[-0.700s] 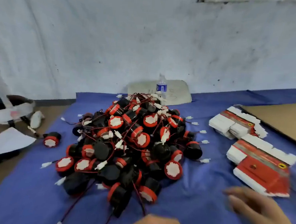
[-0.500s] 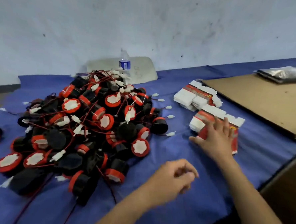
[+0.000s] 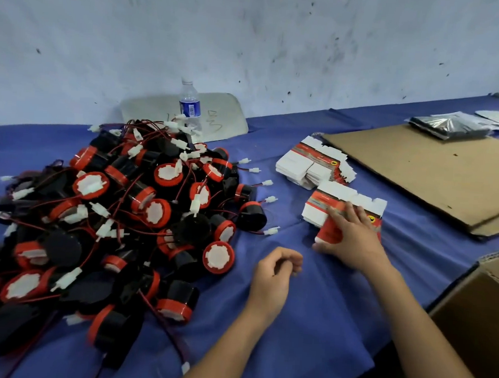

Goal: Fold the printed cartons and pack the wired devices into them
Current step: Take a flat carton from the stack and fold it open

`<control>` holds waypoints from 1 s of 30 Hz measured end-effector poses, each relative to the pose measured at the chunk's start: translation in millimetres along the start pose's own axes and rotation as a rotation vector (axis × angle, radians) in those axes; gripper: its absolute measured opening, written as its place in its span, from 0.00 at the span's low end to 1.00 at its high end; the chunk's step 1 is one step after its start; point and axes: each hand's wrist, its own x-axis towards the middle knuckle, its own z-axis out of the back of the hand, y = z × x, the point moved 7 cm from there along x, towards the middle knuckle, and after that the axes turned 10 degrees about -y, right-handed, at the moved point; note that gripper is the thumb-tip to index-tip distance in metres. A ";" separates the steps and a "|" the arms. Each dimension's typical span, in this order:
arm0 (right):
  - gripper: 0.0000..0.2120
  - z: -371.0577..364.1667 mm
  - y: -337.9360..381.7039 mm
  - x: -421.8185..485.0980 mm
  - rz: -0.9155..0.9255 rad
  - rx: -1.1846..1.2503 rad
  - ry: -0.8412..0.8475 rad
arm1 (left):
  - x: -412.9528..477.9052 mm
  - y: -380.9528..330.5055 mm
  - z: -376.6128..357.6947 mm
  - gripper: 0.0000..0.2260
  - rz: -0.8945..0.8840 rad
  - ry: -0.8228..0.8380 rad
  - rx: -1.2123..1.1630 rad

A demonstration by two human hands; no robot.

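A big pile of wired devices (image 3: pixel 141 211), black cylinders with red rims, white caps and red leads, covers the left of the blue cloth (image 3: pixel 307 324). Two stacks of flat printed cartons, red and white, lie to its right: a far stack (image 3: pixel 302 163) and a near stack (image 3: pixel 329 199). My right hand (image 3: pixel 353 239) lies over the near stack, fingers on top and thumb at the near edge, gripping the top carton (image 3: pixel 330 234), which sits skewed towards me. My left hand (image 3: pixel 275 269) rests on the cloth beside it, loosely curled and holding nothing.
A water bottle (image 3: pixel 190 106) stands behind the pile against the wall. A large flat cardboard sheet (image 3: pixel 433 171) lies right of the cartons, with black packets (image 3: pixel 447 128) at its far end. An open cardboard box (image 3: pixel 482 320) stands at the table's right edge.
My right hand has reached onto the near carton stack and closed on the top carton, sliding it towards me. My left hand has come forward, curled. The view has swung right.
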 end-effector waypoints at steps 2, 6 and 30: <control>0.42 6.0 -12.6 -2.0 -0.087 0.137 -0.104 | -1.0 0.1 -0.9 0.16 0.011 0.013 -0.017; 0.49 5.4 -38.8 -17.3 -0.329 0.551 -0.385 | 3.5 -3.9 -14.2 0.12 -0.050 -0.034 0.167; 0.28 -16.4 -41.1 -33.3 -0.317 1.044 -0.400 | 63.3 -52.8 -139.2 0.24 -0.258 0.399 0.826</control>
